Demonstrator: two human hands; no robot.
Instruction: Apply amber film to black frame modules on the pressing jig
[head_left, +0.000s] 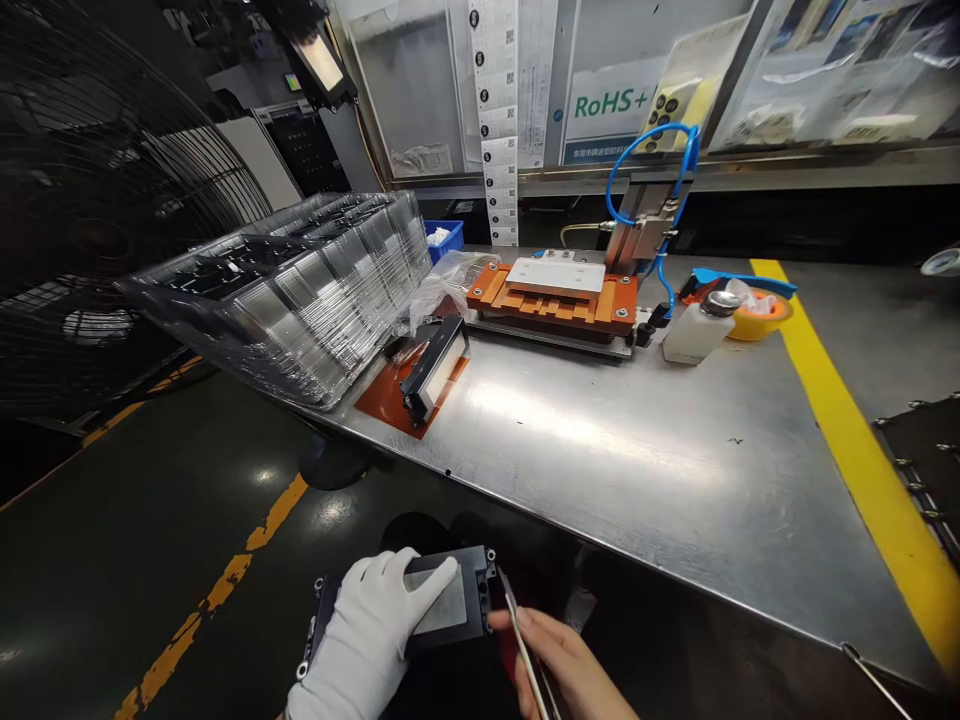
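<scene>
Item: black frame part (450, 600), flat rectangular, w/ pale grey panel in the middle and small lugs/screw tabs at corners. Loc: held in the air below the near edge of the surface (637, 440), not resting on it.

Left hand (375, 640), white glove: laid across the frame's top face, fingers over the grey panel, gripping it from the left side. Right hand (559, 665), bare: clenched on thin metal tweezers (521, 640), tip just beside the frame's right edge; contact can't be told.

Handling (judgement): looks light, stiff moulded plastic; panel prob. scratch- or smudge-prone, hence the glove. Lugs thin, likely the fragile pts. Best hold by the long outer edges, thumb under, clear of panel and corners. Smooth plastic + cotton glove = may slip; keep it level.

Outward from frame:
- Similar black part (433, 368) on orange mat (390, 400), far across the surface, to the left.
- Stack of clear plastic trays (300, 280), beyond the mat, overhanging the surface's left end.
- Orange press fixture (555, 290) w/ blue air hose (645, 170), far side, centre.
- White bottle (697, 330) and yellow bowl (757, 315), right of fixture.
- Big fan (90, 190), far left, off the surface.
- Yellow floor line (225, 590), left of frame.
</scene>
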